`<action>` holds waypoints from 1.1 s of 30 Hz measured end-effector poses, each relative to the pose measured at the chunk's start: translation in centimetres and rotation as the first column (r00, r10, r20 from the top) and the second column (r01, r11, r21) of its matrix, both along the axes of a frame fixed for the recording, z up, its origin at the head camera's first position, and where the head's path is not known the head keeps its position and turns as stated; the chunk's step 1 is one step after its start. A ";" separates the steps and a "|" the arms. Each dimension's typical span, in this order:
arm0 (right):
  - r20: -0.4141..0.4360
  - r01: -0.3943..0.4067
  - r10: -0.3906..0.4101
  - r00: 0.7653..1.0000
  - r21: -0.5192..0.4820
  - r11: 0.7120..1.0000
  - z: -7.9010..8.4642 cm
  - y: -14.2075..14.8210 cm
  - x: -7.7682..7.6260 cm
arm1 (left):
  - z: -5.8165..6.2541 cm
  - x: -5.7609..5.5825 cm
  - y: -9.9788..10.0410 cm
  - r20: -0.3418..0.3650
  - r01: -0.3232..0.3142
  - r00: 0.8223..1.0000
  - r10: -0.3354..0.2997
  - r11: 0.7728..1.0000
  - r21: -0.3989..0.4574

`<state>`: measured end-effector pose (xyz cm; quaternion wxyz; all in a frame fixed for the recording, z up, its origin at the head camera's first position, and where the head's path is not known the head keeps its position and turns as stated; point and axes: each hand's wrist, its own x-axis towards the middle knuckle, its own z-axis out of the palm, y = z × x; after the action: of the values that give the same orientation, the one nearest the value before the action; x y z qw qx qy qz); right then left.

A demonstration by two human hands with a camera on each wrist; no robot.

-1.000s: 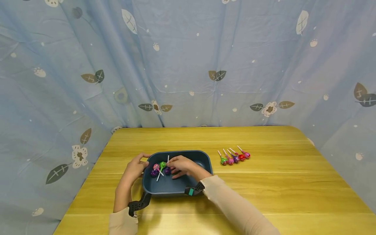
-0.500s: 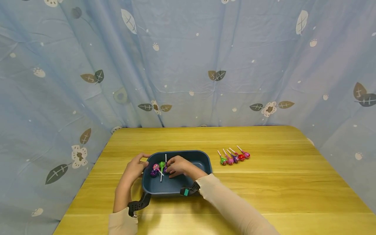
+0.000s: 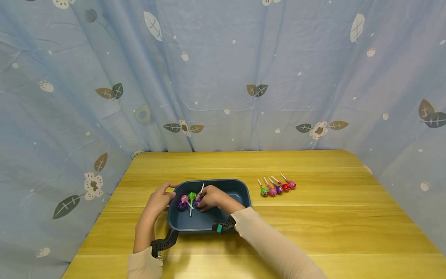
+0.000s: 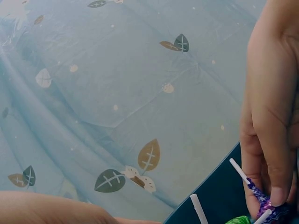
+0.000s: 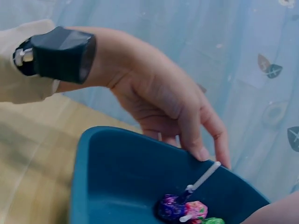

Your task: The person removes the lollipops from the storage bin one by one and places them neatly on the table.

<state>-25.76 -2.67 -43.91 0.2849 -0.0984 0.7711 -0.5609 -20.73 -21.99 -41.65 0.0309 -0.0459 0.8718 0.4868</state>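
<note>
Beige sleeves (image 3: 275,244) end at black, seemingly plastic wrist mounts (image 3: 164,243).

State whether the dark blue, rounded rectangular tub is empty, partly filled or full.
Partly filled: the tub holds round lollipops in purple, pink and green wrappers, yet much of its bottom shows bare.

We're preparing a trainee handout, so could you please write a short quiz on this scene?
1. Count: how many lollipops lie on the table to the right of the bin?

2. True or false: neither hand touches the bin.

3. Fill in the missing word: the right hand holds a lollipop with a ____ wrapper.

Key:
1. Five.
2. False; the left hand is on its rim.
3. Purple.
</note>
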 end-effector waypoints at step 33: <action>-0.109 -0.087 0.083 0.991 -0.038 0.995 1.6 5.9 1.9 | -0.2 0.0 -0.1 0.003 -0.013 1.000 0.013 1.000 0.004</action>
<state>-23.87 3.27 -42.29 0.2646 -0.1673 0.7681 -0.5586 -20.71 -22.08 -41.84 0.0292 -0.0526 0.8705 0.4885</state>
